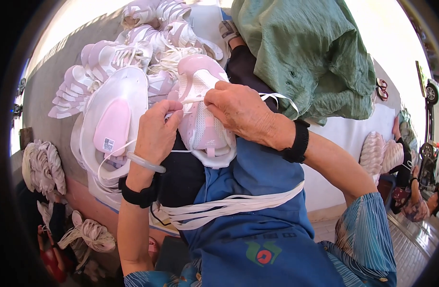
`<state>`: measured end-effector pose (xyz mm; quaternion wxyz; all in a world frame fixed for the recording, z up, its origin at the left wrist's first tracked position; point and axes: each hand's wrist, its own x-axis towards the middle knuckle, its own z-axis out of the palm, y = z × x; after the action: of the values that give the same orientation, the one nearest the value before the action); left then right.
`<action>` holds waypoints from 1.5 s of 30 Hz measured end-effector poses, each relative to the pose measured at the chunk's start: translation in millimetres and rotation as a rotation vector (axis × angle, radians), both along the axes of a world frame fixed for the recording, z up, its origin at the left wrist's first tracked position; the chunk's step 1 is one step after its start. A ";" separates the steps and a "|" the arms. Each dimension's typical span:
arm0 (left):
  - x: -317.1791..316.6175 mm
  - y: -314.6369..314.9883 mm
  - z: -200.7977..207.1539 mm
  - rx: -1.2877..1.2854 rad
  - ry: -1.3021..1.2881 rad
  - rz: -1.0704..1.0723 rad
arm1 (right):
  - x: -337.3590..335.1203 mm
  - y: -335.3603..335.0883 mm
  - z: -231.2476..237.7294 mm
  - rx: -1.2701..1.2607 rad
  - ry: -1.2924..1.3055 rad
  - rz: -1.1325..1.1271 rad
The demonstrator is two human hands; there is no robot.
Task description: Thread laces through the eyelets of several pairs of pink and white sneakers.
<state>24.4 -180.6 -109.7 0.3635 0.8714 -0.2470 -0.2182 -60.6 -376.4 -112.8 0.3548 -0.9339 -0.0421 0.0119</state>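
Note:
A pink and white shoe upper [209, 134] rests on my lap, its heel end toward me. Across its opening a white shoelace [192, 100] runs between my hands. The fingers of my left hand [156, 130] pinch together at the upper's left edge, with white lace at the fingertips. My right hand [245, 112] lies over the right side, thumb and forefinger closed on the lace. A loose lace end [282, 97] trails out past my right hand. Several white laces in a bundle [233, 209] stretch over the blue apron [257, 162] on my lap.
Left of my lap stands a stack of white uppers [142, 91] with a pink lining. More pink and white uppers [114, 52] pile up beyond it. A green sack [300, 57] bulges at the far right. Other people sit at both sides, near bundled uppers [43, 167].

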 end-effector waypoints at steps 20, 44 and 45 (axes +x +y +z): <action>9.4 -31.0 -3.3 0.154 -0.136 -0.048 | -12.1 -35.5 -7.3 0.031 0.053 -0.182; 11.9 -35.0 -4.1 0.135 -0.149 -0.028 | -8.6 -33.3 -14.4 -0.144 -0.010 -0.144; 11.6 -35.4 -3.0 0.153 -0.145 -0.043 | -8.1 -35.5 -14.5 -0.131 0.048 -0.144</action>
<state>36.0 -216.0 -112.7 0.2723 0.9046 -0.2740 -0.1804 -68.7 -411.8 -127.3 0.2939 -0.9551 0.0346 0.0113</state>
